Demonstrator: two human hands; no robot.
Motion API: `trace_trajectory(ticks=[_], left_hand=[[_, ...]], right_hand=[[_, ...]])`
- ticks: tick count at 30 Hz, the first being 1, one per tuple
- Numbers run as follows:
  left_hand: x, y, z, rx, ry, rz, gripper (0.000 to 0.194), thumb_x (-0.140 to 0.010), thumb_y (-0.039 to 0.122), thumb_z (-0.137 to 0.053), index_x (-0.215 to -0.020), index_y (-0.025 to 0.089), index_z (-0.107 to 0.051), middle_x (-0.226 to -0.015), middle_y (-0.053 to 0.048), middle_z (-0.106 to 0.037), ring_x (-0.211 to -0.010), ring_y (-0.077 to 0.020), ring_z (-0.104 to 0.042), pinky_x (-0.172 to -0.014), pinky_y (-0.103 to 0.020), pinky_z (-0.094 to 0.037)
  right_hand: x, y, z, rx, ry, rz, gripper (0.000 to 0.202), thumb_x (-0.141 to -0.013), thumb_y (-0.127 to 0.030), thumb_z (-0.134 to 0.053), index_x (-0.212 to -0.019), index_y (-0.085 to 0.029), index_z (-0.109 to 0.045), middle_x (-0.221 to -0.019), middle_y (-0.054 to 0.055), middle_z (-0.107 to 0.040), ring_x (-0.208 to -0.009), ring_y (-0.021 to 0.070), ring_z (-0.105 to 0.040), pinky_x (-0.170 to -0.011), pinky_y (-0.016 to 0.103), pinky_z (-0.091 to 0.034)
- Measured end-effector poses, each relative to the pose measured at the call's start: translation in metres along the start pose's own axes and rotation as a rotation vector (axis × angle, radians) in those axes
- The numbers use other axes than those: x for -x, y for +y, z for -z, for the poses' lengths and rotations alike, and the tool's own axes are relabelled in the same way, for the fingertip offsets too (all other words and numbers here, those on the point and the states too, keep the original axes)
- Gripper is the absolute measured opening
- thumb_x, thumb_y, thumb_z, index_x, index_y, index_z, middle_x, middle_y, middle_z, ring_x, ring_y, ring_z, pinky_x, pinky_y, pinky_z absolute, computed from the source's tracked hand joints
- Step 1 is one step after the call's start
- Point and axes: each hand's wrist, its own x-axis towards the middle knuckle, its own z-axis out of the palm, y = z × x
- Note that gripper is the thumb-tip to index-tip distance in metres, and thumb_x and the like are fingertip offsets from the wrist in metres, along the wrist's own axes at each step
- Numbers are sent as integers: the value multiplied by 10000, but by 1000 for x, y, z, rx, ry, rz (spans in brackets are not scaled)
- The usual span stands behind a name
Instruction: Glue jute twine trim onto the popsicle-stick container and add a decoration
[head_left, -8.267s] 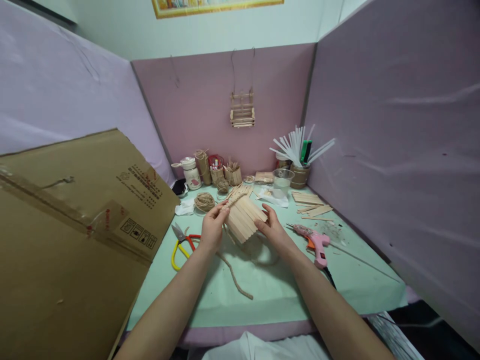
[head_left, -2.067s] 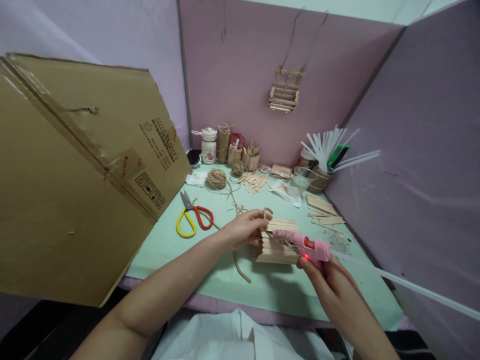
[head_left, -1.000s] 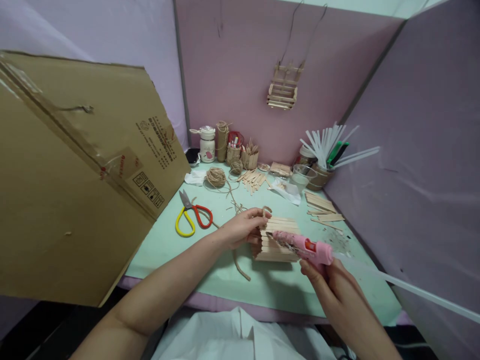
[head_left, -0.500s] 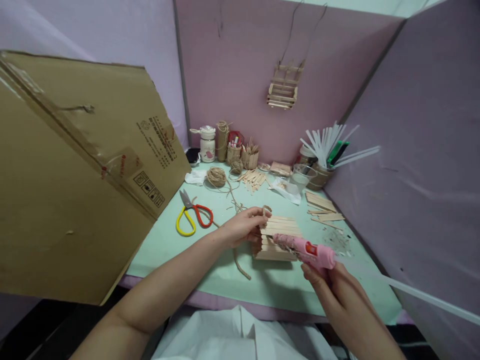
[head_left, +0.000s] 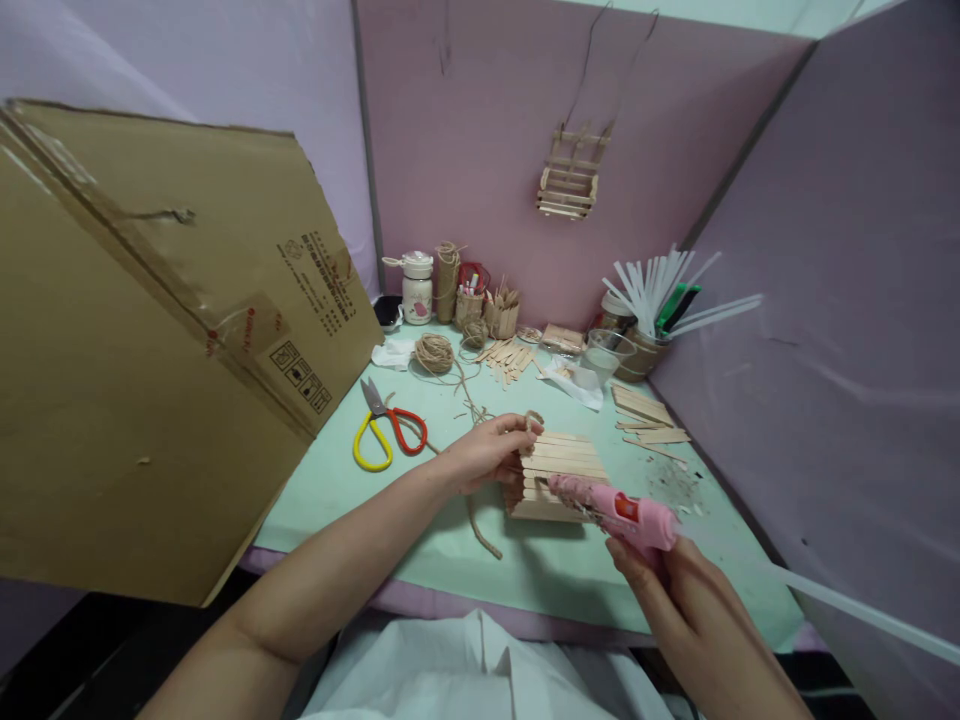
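Observation:
My left hand point(head_left: 495, 450) is closed on the left end of a small box made of popsicle sticks point(head_left: 566, 452), near the middle of the table. A short curl of jute twine point(head_left: 533, 420) rises at its fingertips. My right hand point(head_left: 667, 590) grips a pink hot glue gun point(head_left: 615, 508), with a long white glue stick point(head_left: 862, 600) trailing from its rear. The gun's nozzle is at the left part of the box's stick side; whether it touches cannot be told. A loose twine end point(head_left: 484, 530) lies below my left hand.
Scissors point(head_left: 386, 425) with yellow and red handles lie on the left. A twine ball point(head_left: 433, 353), loose popsicle sticks point(head_left: 506, 358) and a plastic cup point(head_left: 606, 355) stand behind. A cardboard sheet point(head_left: 172, 350) leans at left; stacked sticks point(head_left: 643, 404) lie right.
The glue gun and my right hand have shifted slightly right and down. My left hand and the stick box stay almost where they were.

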Motion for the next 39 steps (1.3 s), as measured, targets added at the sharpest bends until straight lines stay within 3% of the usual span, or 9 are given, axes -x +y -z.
trace_trajectory(ticks=[4, 9, 15, 19, 27, 30, 34, 37, 39], left_hand=[[1, 1, 0, 10, 1, 12, 277, -732, 281, -641, -995, 213, -582, -726, 30, -524, -581, -75, -530, -570, -208, -434], [1, 2, -1, -2, 10, 15, 256, -752, 273, -613, -997, 208, -580, -724, 29, -518, -579, -75, -533, -562, -202, -441], [2, 3, -2, 7, 15, 16, 254, -752, 258, -607, -998, 202, -577, -716, 34, -505, -554, -69, -516, -538, -191, -427], [2, 3, -1, 4, 22, 18, 268, -748, 272, -621, -1004, 202, -579, -721, 28, -515, -567, -79, -534, -554, -207, -441], [0, 1, -1, 22, 3, 12, 281, -738, 281, -640, -1003, 205, -587, -735, 26, -522, -587, -80, -542, -567, -207, -452], [0, 2, -1, 20, 11, 18, 282, -729, 277, -645, -995, 204, -586, -739, 25, -526, -589, -82, -549, -563, -203, -449], [0, 2, -1, 12, 15, 15, 289, -731, 284, -646, -1004, 208, -588, -743, 25, -523, -584, -81, -543, -555, -204, -440], [1, 2, -1, 12, 10, 11, 289, -741, 298, -646, -1008, 206, -586, -731, 24, -514, -588, -86, -534, -566, -213, -449], [1, 1, -1, 17, -1, 1, 294, -746, 318, -650, -1009, 204, -586, -731, 22, -510, -598, -90, -533, -580, -222, -458]], right_hand=[[3, 1, 0, 38, -3, -16, 339, -899, -485, -444, -903, -205, -635, -845, 96, -712, -818, 255, -683, -738, 320, -555], [2, -2, 3, 27, -40, 67, 356, -916, -432, -435, -1086, -196, -642, -1031, 105, -721, -972, 254, -681, -863, 317, -536], [7, 3, 0, 56, 16, 80, 324, -889, -448, -475, -988, -213, -676, -929, 93, -740, -915, 265, -699, -807, 322, -559], [10, 3, 1, 42, 0, 87, 299, -899, -437, -473, -993, -222, -659, -936, 85, -741, -891, 252, -701, -764, 300, -555], [9, 3, 4, 13, -75, 59, 280, -901, -446, -469, -814, -242, -640, -730, 52, -715, -718, 229, -684, -704, 304, -543], [17, 9, 7, -34, -71, -15, 309, -860, -503, -518, -829, -236, -670, -785, 70, -721, -787, 248, -687, -718, 310, -548], [23, 17, 17, -208, -7, -226, 312, -780, -530, -625, -855, -238, -705, -842, 60, -720, -846, 244, -669, -684, 281, -548], [6, 23, 20, -368, 83, -327, 345, -846, -534, -542, -872, -222, -688, -814, 49, -694, -687, 177, -619, -534, 239, -498], [-15, 33, 16, -648, 194, -405, 386, -779, -574, -596, -832, -197, -659, -730, 37, -668, -556, 142, -560, -445, 228, -457]])
